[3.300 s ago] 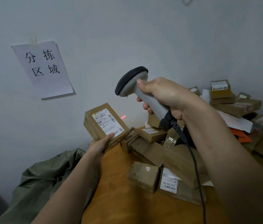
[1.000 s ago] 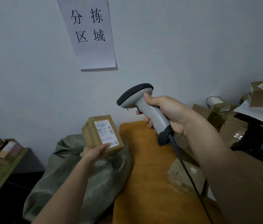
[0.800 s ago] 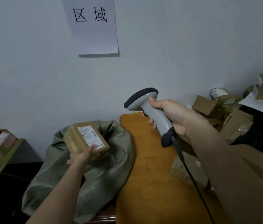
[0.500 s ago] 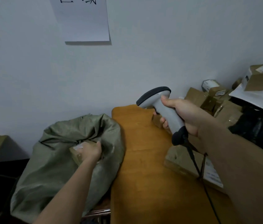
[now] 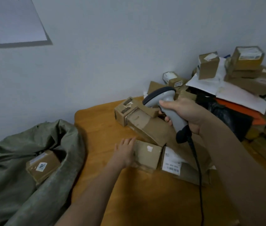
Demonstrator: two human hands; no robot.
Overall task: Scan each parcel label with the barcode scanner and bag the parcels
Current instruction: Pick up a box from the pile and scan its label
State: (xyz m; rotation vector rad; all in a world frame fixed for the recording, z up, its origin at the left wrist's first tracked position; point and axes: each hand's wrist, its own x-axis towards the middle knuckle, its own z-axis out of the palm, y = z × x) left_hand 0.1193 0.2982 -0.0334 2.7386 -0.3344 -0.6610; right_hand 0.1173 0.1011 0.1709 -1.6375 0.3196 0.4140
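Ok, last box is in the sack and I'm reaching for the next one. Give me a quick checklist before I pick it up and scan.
1. Previous parcel bagged: ok, it lies inside the green sack.
2. Left hand free: ok, fingers straight, at the small brown box, not yet gripping it.
3. Scanner in hand: ok, the right hand grips its handle.
4. Label on the small brown box facing up: not ok, only a small white sticker shows; turn it.
5. Scanner cable clear: cannot tell, it drapes over the neighbouring labelled parcel.
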